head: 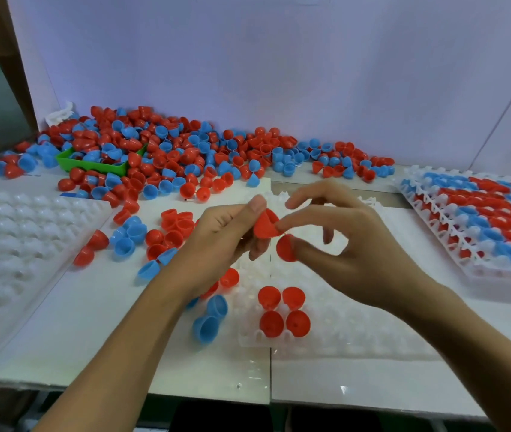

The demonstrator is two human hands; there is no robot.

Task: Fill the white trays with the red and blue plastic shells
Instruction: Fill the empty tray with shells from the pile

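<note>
While hands (pixel 279 241) pinch red shells (pixel 266 227), loose shell pile (pixel 166 151) crowds green bin (pixel 92 165).

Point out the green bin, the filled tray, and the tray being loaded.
green bin (pixel 90 166): head view, front wall.
filled tray (pixel 435 220): head view, left rim.
tray being loaded (pixel 357 332): head view, bare cells.

Filled tray (pixel 481 219) cut by right edge; hands (pixel 279 238) hide middle tray's (pixel 341 332) centre.
</note>
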